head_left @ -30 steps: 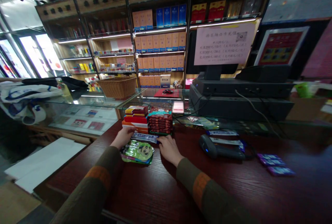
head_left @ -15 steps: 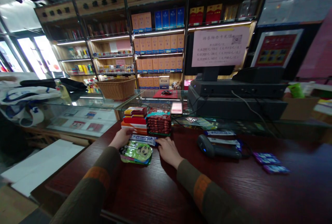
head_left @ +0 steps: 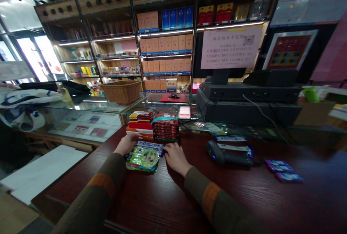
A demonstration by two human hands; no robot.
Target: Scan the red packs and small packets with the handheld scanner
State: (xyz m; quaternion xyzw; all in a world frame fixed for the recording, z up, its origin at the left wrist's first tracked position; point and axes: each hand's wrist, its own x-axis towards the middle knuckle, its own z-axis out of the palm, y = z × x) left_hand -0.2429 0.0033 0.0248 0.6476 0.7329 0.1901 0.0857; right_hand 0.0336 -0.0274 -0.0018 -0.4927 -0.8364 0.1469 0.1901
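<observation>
My left hand [head_left: 126, 144] rests on the dark wooden counter [head_left: 168, 198] at the left end of a blue-and-white packet [head_left: 150, 144]. My right hand [head_left: 175, 156] touches that packet's right end. Just in front of the packet lies a green snack pouch with a cartoon panda face [head_left: 143, 158]. Behind the packet stand two stacks: flat red, orange and yellow packs [head_left: 140, 124] on the left, dark red packs with a teal top [head_left: 166, 127] on the right. Whether either hand grips the packet or only presses on it is unclear.
A barcode scanner [head_left: 226, 154] lies to the right, with purple packets [head_left: 283, 170] beyond it. A black till with a monitor [head_left: 246, 96] stands behind. A glass display case [head_left: 89, 118], a wicker basket [head_left: 122, 91] and shelves of cartons [head_left: 165, 60] fill the back.
The blue-and-white packet and the green pouch have shifted slightly. Both hands stay at the packet's ends, the right one a little closer in.
</observation>
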